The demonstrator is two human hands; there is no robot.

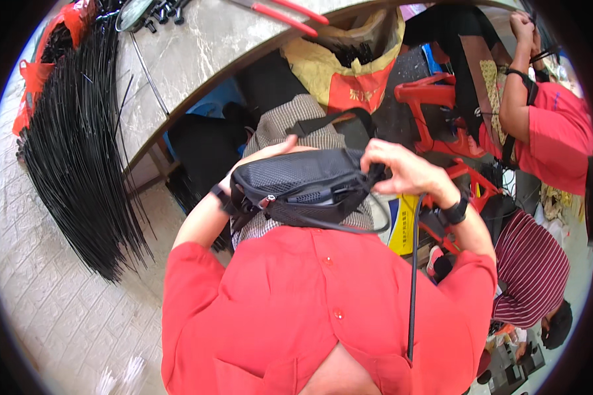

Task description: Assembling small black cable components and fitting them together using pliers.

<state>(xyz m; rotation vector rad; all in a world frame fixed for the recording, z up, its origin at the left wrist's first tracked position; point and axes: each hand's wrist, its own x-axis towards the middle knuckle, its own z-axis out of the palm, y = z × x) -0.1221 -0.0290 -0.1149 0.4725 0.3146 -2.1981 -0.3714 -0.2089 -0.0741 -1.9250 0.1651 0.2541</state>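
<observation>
A black mesh pouch [290,178] with a zipper lies across my lap, its zip pull near the left end. My left hand [262,153] holds the pouch from its far left side, thumb stretched along the top edge. At the pouch's right end, my right hand [408,170] is closed in a pinch over a dark bunch of material; whether it grips cord, strap or fabric cannot be made out. A black cable [413,283] runs down from near my right wrist over my red shirt. Another dark cord [349,229] loops along the pouch's near side.
A stone-topped table [197,52] curves across the far left, with red-handled pliers [286,18] on it. Long black cable ties [79,151] hang over its edge. Beyond my lap stands a yellow and red sack [349,72]. Red stools [428,99] and co-workers [553,131] are at right.
</observation>
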